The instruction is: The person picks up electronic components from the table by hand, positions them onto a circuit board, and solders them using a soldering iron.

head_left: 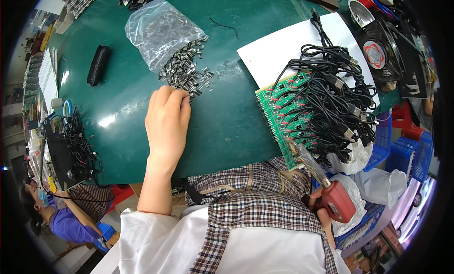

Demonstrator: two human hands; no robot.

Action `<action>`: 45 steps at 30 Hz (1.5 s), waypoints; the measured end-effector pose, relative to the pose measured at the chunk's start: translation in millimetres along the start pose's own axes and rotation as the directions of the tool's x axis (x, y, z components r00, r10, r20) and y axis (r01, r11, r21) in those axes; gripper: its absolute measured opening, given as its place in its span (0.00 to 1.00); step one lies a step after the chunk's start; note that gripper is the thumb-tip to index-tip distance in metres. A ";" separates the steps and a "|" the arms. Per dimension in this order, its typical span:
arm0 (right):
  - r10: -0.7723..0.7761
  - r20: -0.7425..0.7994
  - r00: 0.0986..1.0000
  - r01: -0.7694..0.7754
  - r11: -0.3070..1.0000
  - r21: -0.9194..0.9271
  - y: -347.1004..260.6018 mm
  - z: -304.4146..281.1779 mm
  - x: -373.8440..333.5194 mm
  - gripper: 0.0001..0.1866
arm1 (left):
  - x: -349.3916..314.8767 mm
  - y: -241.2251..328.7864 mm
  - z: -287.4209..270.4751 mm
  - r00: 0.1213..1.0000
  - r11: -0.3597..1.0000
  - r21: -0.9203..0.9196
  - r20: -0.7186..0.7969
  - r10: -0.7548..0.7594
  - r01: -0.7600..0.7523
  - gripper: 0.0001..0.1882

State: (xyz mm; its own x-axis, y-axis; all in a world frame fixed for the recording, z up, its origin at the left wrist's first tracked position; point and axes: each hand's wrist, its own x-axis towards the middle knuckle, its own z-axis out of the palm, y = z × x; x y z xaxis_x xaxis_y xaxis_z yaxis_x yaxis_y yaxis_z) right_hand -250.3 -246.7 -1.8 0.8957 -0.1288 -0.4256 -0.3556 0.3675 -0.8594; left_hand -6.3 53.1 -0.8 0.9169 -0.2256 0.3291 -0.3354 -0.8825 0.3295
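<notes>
A black pouch (98,64) lies at 10 o'clock on the green table (227,127). A white sheet (279,52) sits at 1 o'clock. A black fan (378,52) stands at 2 o'clock. Blue crates (402,151) sit at 3 o'clock.

The left hand (166,120) lies flat on the green table (227,123), fingertips touching a pile of small metal parts (187,71). The right hand (322,217), below the table's edge, grips a red soldering tool (331,191)

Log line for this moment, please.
left hand: on loose metal parts | right hand: holds red soldering gun | circuit board: at table edge
</notes>
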 end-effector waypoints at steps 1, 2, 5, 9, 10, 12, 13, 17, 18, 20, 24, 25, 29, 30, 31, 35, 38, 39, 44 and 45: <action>-0.002 -0.005 1.000 0.002 1.000 -0.002 -0.4 -1.2 0.3 0.29 | 2.1 0.0 -0.5 0.997 0.996 0.058 -0.026 0.069 -0.067 0.05; -0.019 0.023 1.000 0.019 1.000 -0.010 -1.0 -2.3 2.0 0.29 | 2.6 3.1 -1.7 0.997 0.996 0.055 -0.025 0.073 -0.072 0.05; -0.044 0.004 0.999 0.044 0.999 -0.021 2.5 -4.5 -1.3 0.29 | -9.7 13.7 -3.2 0.943 0.733 -0.602 0.116 -0.312 0.317 0.06; 0.021 0.041 0.999 -0.020 1.000 -0.010 -6.5 -2.9 2.0 0.30 | -28.6 47.8 -0.5 0.832 0.280 -0.783 0.518 -0.198 0.555 0.08; 0.018 0.034 0.999 -0.017 1.000 -0.013 -10.3 2.6 3.8 0.30 | -34.0 53.7 0.1 0.811 0.282 -0.766 0.578 -0.091 0.577 0.08; -0.037 -0.037 0.999 0.029 0.977 -0.209 -18.7 15.0 3.3 0.34 | -39.1 78.0 2.5 0.740 0.100 -0.734 0.672 -0.043 0.672 0.06; -0.016 -0.003 1.000 0.015 0.980 -0.200 -12.5 8.0 0.9 0.33 | -44.9 84.9 1.8 0.703 0.053 -0.701 0.711 -0.024 0.711 0.06; 0.009 0.006 1.000 -0.008 0.985 -0.173 -12.9 -6.0 -3.7 0.25 | -50.6 100.1 10.1 0.687 -0.074 -0.685 0.726 0.008 0.725 0.07; 0.009 0.001 1.000 -0.009 0.985 -0.173 -13.4 -5.3 -2.8 0.25 | -49.4 102.5 11.7 0.686 -0.075 -0.683 0.728 0.012 0.727 0.07; -0.039 0.007 0.999 0.040 0.973 -0.228 -14.5 -2.4 0.0 0.24 | -44.3 106.0 15.5 0.725 -0.025 -0.728 0.685 -0.066 0.685 0.08; -0.007 -0.013 1.000 0.003 0.957 -0.290 -20.1 0.7 2.3 0.23 | -41.9 110.2 21.2 0.769 0.041 -0.771 0.627 -0.120 0.635 0.12; 0.004 -0.001 1.000 -0.004 0.948 -0.319 -21.1 1.3 4.6 0.23 | -40.9 111.0 21.3 0.769 0.042 -0.770 0.628 -0.120 0.636 0.12; 0.095 -0.010 0.995 -0.093 0.940 -0.327 -25.6 1.9 4.5 0.22 | -38.7 112.6 20.8 0.764 0.072 -0.762 0.634 -0.123 0.644 0.12; 0.097 -0.014 0.995 -0.096 0.940 -0.328 -25.8 2.2 3.7 0.22 | -38.2 112.8 20.9 0.765 0.072 -0.763 0.633 -0.120 0.643 0.12; 0.084 -0.016 0.996 -0.085 0.947 -0.308 -24.5 2.3 3.6 0.22 | -38.4 112.7 21.1 0.765 0.071 -0.763 0.633 -0.121 0.643 0.12; 0.077 -0.020 0.997 -0.080 0.964 -0.255 -24.0 4.7 5.6 0.22 | -40.1 110.3 22.8 0.777 0.071 -0.774 0.621 -0.107 0.629 0.12; 0.083 -0.006 0.996 -0.082 0.968 -0.236 -21.4 2.3 4.4 0.22 | -41.6 108.3 23.6 0.776 0.057 -0.774 0.624 -0.098 0.630 0.12; 0.083 -0.005 0.997 -0.081 0.968 -0.237 -20.0 1.5 3.9 0.22 | -41.9 107.9 23.5 0.775 0.054 -0.774 0.625 -0.094 0.631 0.12; 0.030 -0.014 0.999 -0.032 0.969 -0.243 -20.9 4.7 7.0 0.22 | -40.0 108.6 23.8 0.776 0.068 -0.773 0.626 -0.077 0.630 0.12; 0.030 -0.012 0.999 -0.032 0.969 -0.243 -19.0 4.9 7.9 0.22 | -40.1 108.9 23.4 0.777 0.073 -0.774 0.625 -0.073 0.629 0.12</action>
State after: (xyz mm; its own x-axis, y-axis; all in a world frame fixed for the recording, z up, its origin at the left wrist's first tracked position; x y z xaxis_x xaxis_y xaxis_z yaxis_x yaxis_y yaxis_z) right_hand -235.1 -250.2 12.6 0.8814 -0.1293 -0.4544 -0.4381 0.1362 -0.8886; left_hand -74.5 -43.6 1.2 0.8724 -0.3688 -0.3209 0.3849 0.1134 0.9160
